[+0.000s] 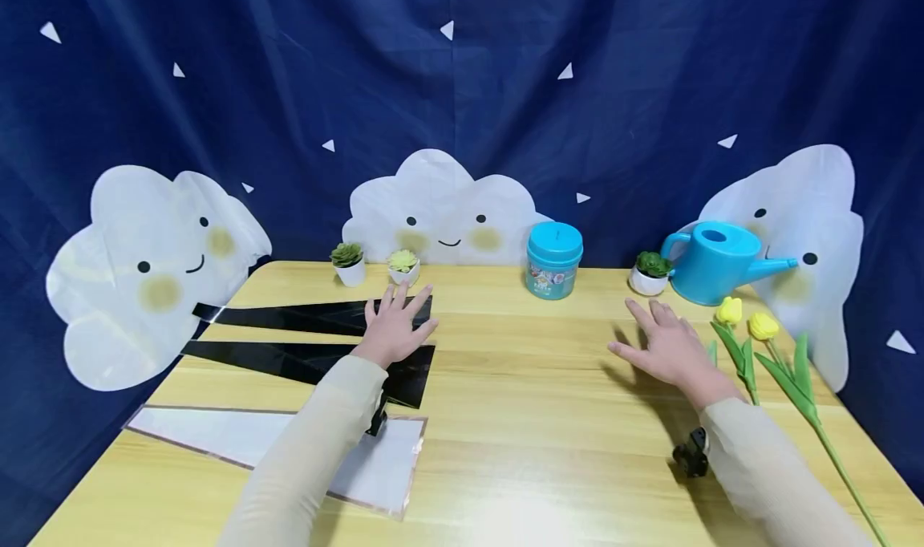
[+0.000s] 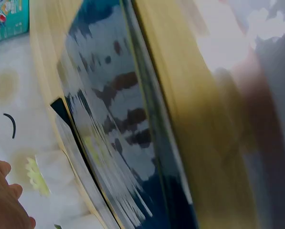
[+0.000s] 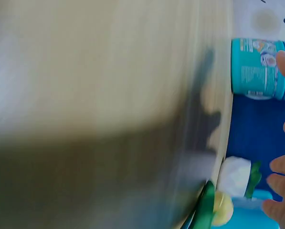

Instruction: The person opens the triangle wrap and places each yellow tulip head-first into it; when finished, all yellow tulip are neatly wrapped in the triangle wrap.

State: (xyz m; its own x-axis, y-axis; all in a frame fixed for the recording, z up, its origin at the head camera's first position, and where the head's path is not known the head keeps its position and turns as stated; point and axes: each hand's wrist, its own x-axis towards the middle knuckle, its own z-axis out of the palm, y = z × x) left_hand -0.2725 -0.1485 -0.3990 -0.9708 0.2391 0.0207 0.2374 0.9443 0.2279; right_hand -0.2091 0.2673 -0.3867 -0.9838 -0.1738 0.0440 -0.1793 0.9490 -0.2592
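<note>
My left hand (image 1: 395, 326), fingers spread and holding nothing, hovers over the right ends of two long, tapered, glossy black sheets. The far black sheet (image 1: 289, 316) and the near black sheet (image 1: 267, 358) lie side by side; the left wrist view shows reflections on the near one. Closer to me is a tapered white sheet (image 1: 216, 435) with a shiny border, partly hidden by my left forearm. On the right, my right hand (image 1: 667, 346) is held above the table with spread fingers and nothing in it. Beside it lie two artificial yellow tulips, a left tulip (image 1: 729, 312) and a right tulip (image 1: 763, 326).
Along the back edge stand a dark succulent (image 1: 347, 254), a pale succulent (image 1: 403, 261), a blue lidded jar (image 1: 554, 262), a green potted plant (image 1: 653, 265) and a blue watering can (image 1: 718, 266). Behind the wooden table (image 1: 520, 403) hangs a dark blue curtain (image 1: 505, 90) with clouds.
</note>
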